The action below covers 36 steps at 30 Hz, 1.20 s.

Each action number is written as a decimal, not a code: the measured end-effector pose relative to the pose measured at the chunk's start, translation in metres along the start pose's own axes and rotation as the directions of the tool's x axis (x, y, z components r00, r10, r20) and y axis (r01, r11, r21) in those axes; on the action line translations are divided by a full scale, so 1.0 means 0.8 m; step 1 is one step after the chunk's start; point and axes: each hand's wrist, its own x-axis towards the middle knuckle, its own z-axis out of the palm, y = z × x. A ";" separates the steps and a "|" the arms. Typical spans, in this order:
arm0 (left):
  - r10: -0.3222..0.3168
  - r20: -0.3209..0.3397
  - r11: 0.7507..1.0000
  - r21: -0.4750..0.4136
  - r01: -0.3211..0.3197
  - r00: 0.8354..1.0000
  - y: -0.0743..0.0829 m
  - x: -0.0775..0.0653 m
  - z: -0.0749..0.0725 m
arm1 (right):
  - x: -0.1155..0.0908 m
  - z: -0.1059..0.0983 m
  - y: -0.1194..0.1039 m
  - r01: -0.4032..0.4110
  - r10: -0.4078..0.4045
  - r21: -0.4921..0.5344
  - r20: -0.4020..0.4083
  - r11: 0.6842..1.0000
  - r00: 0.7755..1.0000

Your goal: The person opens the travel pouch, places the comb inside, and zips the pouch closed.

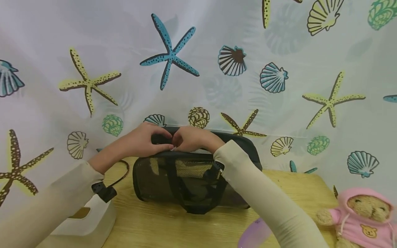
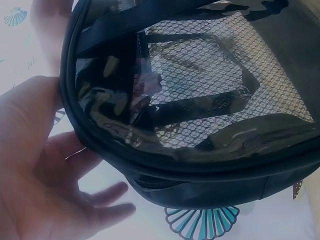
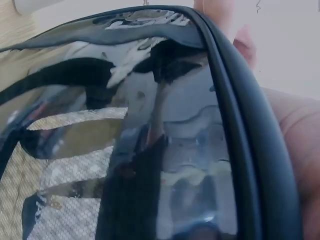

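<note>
Black bag with a see-through front and pale mesh showing through it sits near the middle of the tabletop, just before a white curtain printed with starfish and shells. At the far left, a white box with an oblong opening in its top is partly covered by the left sleeve. A small black device is worn at that cuff, near the box.

Next comes the left hand, at the left part of the bag's top; its thumb and fingers curve toward each other with a gap showing between them — whether the grip pinches anything, I cannot tell. In the left wrist view, a short stretch of zip shows below the bag's rim, near the outer fingers. The bag's front handle hangs in a loop.

Just beside the left hand, the right hand reaches over the bag with bent fingers; what its grip holds, if anything, is hidden. Farther right, a shiny purple thing is partly covered by the right sleeve. Last — in the lower right corner — is a plush bear in a pink hoodie.
</note>
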 end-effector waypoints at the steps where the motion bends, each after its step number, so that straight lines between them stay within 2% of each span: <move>1: -0.011 0.015 1.000 -0.002 0.011 1.000 0.000 0.000 -0.001 | -0.001 0.000 0.002 0.003 -0.003 0.002 0.005 1.000 1.000; 5: -0.030 0.045 0.999 -0.017 0.031 0.999 0.001 -0.001 -0.002 | -0.005 0.001 0.012 0.029 -0.029 0.003 0.019 1.000 0.999; 10: -0.056 0.043 0.998 -0.013 0.057 0.997 0.001 -0.004 -0.001 | -0.016 0.002 0.023 0.036 -0.037 0.013 0.030 0.999 0.999; 17: -0.086 0.079 0.996 -0.018 0.088 0.993 0.005 -0.002 0.004 | -0.051 0.003 0.052 0.022 -0.027 0.080 0.053 0.997 0.998; 22: -0.119 0.079 0.993 -0.004 0.120 0.990 -0.001 -0.005 0.001 | -0.070 0.002 0.067 0.024 -0.031 0.111 0.056 0.994 0.998; 28: -0.109 0.088 0.994 -0.010 0.110 0.990 -0.004 -0.005 0.000 | -0.098 0.001 0.086 -0.013 0.010 0.130 0.023 0.991 1.000; 36: -0.119 0.091 0.993 -0.011 0.120 0.989 -0.001 -0.005 -0.001 | -0.131 0.004 0.111 -0.019 0.021 0.161 -0.010 0.987 1.000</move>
